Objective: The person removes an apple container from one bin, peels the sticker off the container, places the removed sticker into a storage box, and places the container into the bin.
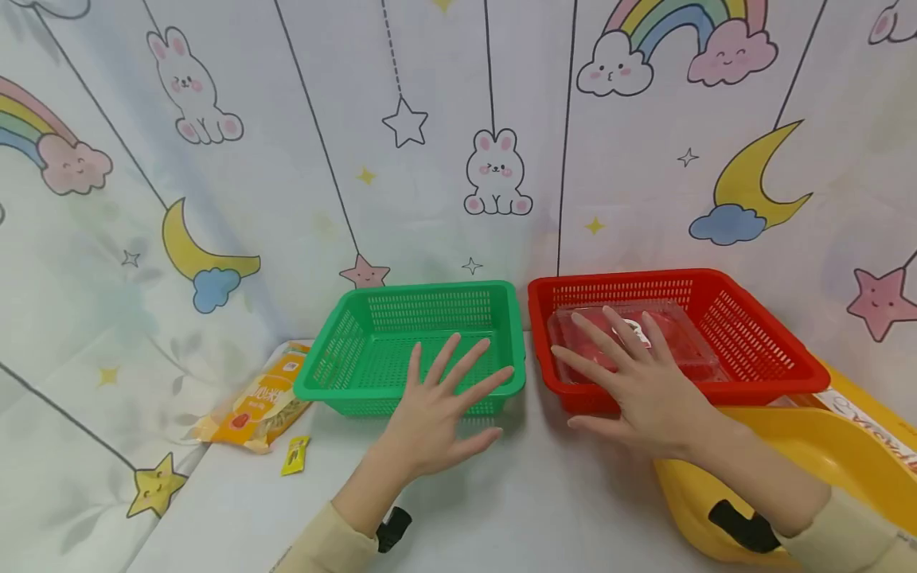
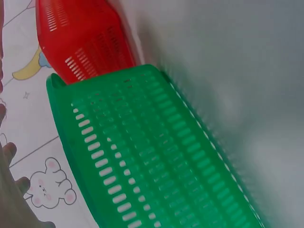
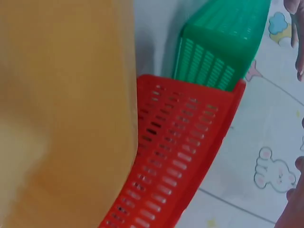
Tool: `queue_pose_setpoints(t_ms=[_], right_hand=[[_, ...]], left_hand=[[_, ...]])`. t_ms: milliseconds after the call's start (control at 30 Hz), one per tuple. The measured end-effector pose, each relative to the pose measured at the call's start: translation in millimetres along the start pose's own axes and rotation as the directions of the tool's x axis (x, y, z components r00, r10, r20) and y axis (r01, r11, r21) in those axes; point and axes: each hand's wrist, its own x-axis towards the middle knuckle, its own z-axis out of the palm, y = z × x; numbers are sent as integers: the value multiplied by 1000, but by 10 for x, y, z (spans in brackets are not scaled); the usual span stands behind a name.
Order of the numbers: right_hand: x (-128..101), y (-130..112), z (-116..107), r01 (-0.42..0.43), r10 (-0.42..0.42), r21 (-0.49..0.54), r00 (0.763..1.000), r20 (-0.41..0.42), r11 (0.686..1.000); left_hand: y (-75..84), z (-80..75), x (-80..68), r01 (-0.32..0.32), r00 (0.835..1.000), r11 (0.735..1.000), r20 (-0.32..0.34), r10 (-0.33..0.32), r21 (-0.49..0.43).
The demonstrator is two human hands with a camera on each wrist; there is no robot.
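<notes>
My left hand [image 1: 438,418] is held with spread, straight fingers in front of the green basket [image 1: 337,394], holding nothing. My right hand [image 1: 637,390] is spread the same way, its fingers overlapping the red basket [image 1: 781,326] in the head view. Inside the red basket lies a clear plastic box [image 1: 688,334] with a red-looking interior and a small white label. No contents show in the green basket. In the left wrist view the green basket [image 2: 152,142] is large, with fingers at the left edge. The right wrist view shows the red basket [image 3: 175,156] and fingertips at the right edge.
A yellow basin [image 1: 824,446] stands at the right under my right forearm. Left of the green basket lie an orange-and-yellow food packet [image 1: 261,398] and a small yellow sachet [image 1: 295,455]. An orange package [image 1: 870,418] shows behind the basin. A patterned curtain [image 1: 444,199] hangs behind.
</notes>
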Motion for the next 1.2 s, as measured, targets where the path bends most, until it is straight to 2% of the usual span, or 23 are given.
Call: queue_pose_setpoints(t_ms=[267, 400, 567, 667, 767, 900, 1000, 1100, 1200], right_hand=[[-60, 267, -56, -124, 124, -11, 991, 41, 992], [-102, 406, -62, -190, 188, 11, 980, 71, 982], [-175, 604, -66, -273, 269, 44, 960, 78, 961], [-227, 745, -56, -319, 315, 65, 947, 69, 946], [-274, 884, -35, -370, 365, 97, 929, 68, 924], [-329, 1021, -8, -451, 442, 135, 892, 92, 882], [-370, 1096, 12, -507, 493, 138, 861, 125, 851], [-414, 1171, 31, -545, 524, 144, 836, 164, 826], [-461, 1247, 49, -579, 548, 150, 811, 206, 801]], left_hand=[[176, 158, 329, 22, 1000, 999, 16, -22, -32], [274, 231, 472, 36, 999, 996, 11, -36, -78], [444, 332, 592, 75, 997, 995, 42, -72, -72], [596, 378, 615, 89, 996, 990, 17, -88, -110], [745, 404, 613, 102, 993, 976, -46, -113, -193], [892, 453, 596, 141, 972, 937, -133, -192, -319], [985, 504, 566, 155, 943, 894, -206, -260, -420], [1065, 562, 524, 141, 906, 837, -271, -324, -529], [1119, 617, 490, 123, 873, 761, -295, -388, -637]])
